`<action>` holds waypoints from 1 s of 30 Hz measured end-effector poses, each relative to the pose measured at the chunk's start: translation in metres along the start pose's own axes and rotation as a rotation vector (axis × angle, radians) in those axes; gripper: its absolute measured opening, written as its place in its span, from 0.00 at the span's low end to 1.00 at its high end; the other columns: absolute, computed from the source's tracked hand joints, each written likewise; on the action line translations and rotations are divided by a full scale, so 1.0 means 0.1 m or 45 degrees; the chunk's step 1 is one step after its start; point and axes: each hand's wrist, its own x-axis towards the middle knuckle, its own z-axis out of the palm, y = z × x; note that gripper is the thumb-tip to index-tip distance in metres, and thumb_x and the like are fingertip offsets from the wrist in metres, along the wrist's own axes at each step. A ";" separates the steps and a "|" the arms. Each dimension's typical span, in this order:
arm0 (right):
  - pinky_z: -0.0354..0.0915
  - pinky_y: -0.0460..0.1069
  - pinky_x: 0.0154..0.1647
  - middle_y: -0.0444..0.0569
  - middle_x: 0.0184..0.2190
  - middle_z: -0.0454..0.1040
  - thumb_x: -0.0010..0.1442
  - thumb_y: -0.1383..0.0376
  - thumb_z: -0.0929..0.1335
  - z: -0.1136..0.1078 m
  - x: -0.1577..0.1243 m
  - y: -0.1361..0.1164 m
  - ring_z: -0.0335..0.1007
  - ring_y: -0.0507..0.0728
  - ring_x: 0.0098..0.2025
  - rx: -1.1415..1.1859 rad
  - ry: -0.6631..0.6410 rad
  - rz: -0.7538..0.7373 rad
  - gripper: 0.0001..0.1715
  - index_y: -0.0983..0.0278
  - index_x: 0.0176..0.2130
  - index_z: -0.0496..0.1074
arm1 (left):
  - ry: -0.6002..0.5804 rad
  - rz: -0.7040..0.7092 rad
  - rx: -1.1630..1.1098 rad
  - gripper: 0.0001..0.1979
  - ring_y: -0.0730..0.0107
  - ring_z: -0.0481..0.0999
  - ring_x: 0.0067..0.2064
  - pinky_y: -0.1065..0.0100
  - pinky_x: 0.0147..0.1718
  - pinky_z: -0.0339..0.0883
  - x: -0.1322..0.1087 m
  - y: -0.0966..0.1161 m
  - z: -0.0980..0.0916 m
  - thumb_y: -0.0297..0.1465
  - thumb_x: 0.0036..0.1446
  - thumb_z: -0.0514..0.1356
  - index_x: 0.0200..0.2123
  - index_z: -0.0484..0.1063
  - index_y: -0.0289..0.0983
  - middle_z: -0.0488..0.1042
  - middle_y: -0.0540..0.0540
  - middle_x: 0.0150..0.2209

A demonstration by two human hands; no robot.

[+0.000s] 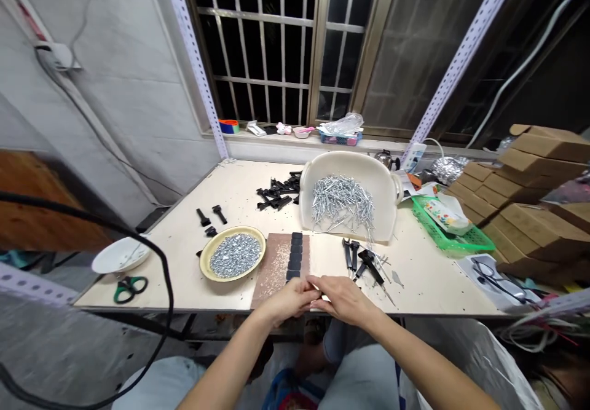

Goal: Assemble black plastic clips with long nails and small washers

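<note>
Near the table's front edge, my left hand and my right hand meet with fingertips touching. Both are closed in a pinch; whatever is between the fingers is hidden or too small to name. Just beyond them a row of black rectangular pieces lies on a brown board sprinkled with pale bits. Left of the board stands a yellow-rimmed bowl full of small shiny metal pieces. To the right of my hands lie black plastic parts, some with metal rods alongside.
Behind is a white basin holding many metal rods, with a pile of black parts beside it. Scissors and a white dish are at left. A green basket, glasses and stacked cardboard boxes stand right.
</note>
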 end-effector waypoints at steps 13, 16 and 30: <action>0.57 0.46 0.31 0.44 0.28 0.70 0.61 0.61 0.58 0.41 0.25 0.21 0.67 0.54 0.30 0.282 0.160 0.534 0.08 0.61 0.34 0.63 | 1.310 -0.247 1.225 0.09 0.50 0.72 0.39 0.60 0.38 0.61 -0.17 -0.28 -1.66 0.28 0.48 0.53 0.25 0.72 0.32 0.74 0.33 0.34; 0.57 0.46 0.31 0.43 0.27 0.70 0.60 0.62 0.59 0.40 0.26 0.21 0.66 0.54 0.30 0.345 0.208 0.566 0.08 0.61 0.32 0.64 | 1.372 -0.165 1.189 0.13 0.53 0.72 0.41 0.61 0.39 0.61 -0.19 -0.26 -1.59 0.31 0.52 0.50 0.30 0.73 0.33 0.75 0.35 0.36; 0.55 0.45 0.29 0.44 0.28 0.68 0.59 0.62 0.63 0.26 0.73 -0.31 0.64 0.52 0.29 0.115 0.459 0.390 0.07 0.62 0.30 0.64 | 0.992 0.495 -1.138 0.11 0.76 0.73 0.29 0.73 0.32 0.66 0.12 -0.15 -0.30 0.27 0.34 0.68 0.24 0.70 0.31 0.74 0.48 0.26</action>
